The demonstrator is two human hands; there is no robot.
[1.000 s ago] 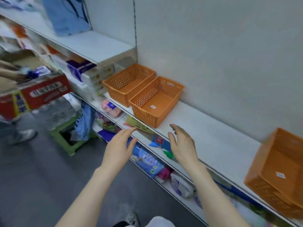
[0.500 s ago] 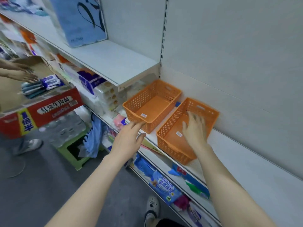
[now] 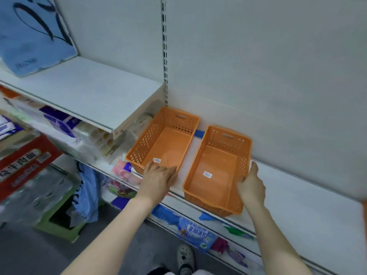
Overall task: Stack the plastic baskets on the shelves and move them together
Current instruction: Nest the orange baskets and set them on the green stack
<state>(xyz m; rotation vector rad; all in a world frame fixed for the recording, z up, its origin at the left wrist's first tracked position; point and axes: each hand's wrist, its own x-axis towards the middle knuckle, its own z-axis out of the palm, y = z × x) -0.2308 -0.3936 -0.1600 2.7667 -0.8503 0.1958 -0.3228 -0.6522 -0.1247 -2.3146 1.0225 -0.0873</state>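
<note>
Two orange plastic baskets with perforated sides sit side by side on a white shelf (image 3: 297,191) in front of me, a narrow strip of bare shelf between them. Both are empty apart from a small white sticker on each floor.

My left hand (image 3: 156,180) rests on the near end of the left basket (image 3: 164,141). My fingers lie over its front rim, close together and pointing toward the basket's inside. I cannot tell whether my thumb is closed around the rim from below, so I cannot say if this is a grasp or only a touch.

My right hand (image 3: 251,184) is at the near right corner of the right basket (image 3: 216,171). My thumb reaches along the outside of the right wall, and my fingers curl over the rim into the basket, so the wall is pinched between them. This basket's near end juts slightly past the shelf's front edge.

Behind the baskets rises a plain white back panel with a slotted metal upright (image 3: 164,46). To the left, a higher shelf (image 3: 83,90) holds a blue package (image 3: 31,34). Below the baskets, a lower shelf carries a blue packet with white writing (image 3: 195,230) and other soft goods. A green stool (image 3: 59,227) stands on the grey floor at the left.
</note>
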